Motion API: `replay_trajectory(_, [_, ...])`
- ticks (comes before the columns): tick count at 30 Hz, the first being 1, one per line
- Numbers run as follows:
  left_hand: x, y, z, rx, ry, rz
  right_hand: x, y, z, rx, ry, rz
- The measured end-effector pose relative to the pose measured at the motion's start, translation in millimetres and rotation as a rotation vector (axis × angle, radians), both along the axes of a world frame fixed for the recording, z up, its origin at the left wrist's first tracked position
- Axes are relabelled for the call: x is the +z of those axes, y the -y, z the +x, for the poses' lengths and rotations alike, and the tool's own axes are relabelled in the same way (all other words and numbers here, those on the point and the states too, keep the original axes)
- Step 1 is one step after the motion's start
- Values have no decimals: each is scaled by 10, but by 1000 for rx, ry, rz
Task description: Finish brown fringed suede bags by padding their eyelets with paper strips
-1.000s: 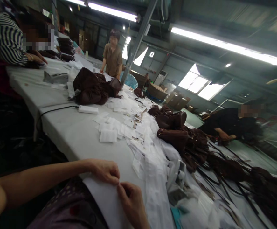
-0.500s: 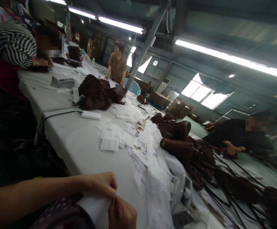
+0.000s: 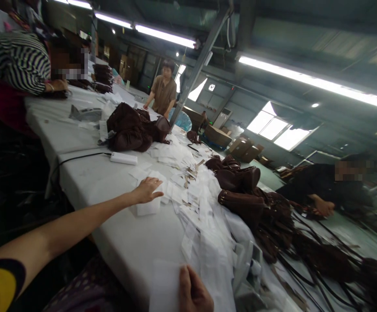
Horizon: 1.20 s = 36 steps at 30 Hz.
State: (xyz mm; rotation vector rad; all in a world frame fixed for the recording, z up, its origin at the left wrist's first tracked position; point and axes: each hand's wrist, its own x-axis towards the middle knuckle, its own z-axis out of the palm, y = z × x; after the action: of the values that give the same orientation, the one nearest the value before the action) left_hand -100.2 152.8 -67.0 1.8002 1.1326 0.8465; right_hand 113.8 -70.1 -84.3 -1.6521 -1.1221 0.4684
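Note:
My left hand is stretched out over the table, palm down, its fingers extended and the thumb apart. Beneath and beside it lie small white rectangular sheets, some overlapping. At the bottom of the view my right hand is closed, pinching the edge of a thin white sheet between thumb and fingers. Whether this sheet is paper, foam or plastic I cannot tell.
Dark brown bags are heaped on the white-covered table, with more bags along its right side. A white power strip with a black cord lies nearby. Clear plastic is crumpled at front right. Several co-workers stand around.
My hands were together at the table's front edge; the left has reached forward to the loose sheets. My right hand has shifted slightly right and down, and its white sheet now shows.

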Motion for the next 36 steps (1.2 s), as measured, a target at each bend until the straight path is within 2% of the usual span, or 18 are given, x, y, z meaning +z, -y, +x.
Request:
replay_trajectory(2, [29, 233, 108, -94, -4, -11, 38, -83, 36, 15, -35, 7])
replay_trajectory(4, [-33, 619, 269, -299, 3, -124, 47, -154, 43, 83, -30, 5])
replay_trajectory(6, [-127, 997, 405, -623, 140, -419, 58, -206, 45, 195, -19, -21])
replay_trajectory(7, [-163, 1135, 445, -662, 200, -505, 67, -225, 53, 255, -26, -47])
replay_trajectory(8, [-185, 1226, 462, -658, 260, -572, 77, -240, 69, 301, -44, -81])
replay_trajectory(10, [-188, 1265, 436, -511, 349, -591, 90, -255, 126, 342, -97, -167])
replay_trajectory(12, [-175, 1184, 360, -355, 392, -557, 83, -251, 198, 349, -151, -257])
replay_trajectory(14, [-184, 1092, 282, -285, 395, -536, 59, -234, 253, 385, -200, -325])
replay_trajectory(19, [-298, 1095, 206, -230, 350, -506, -14, -204, 251, 641, -390, -364])
replay_trajectory(28, [-421, 1148, 116, -229, 274, -516, -134, -239, 230, 624, -329, -467])
replay_trajectory(30, [-426, 1158, 84, -197, 142, -403, -124, -227, 209, 622, -298, -460])
replay_trajectory(31, [-405, 1172, 75, -152, 54, -277, -117, -221, 192, 625, -265, -453])
replay_trajectory(34, [-228, 1259, 95, -53, -232, 261, -104, -216, 118, 642, -130, -424])
replay_trajectory(36, [-70, 1333, 158, -176, -379, 511, -95, -215, 56, 658, -71, -401])
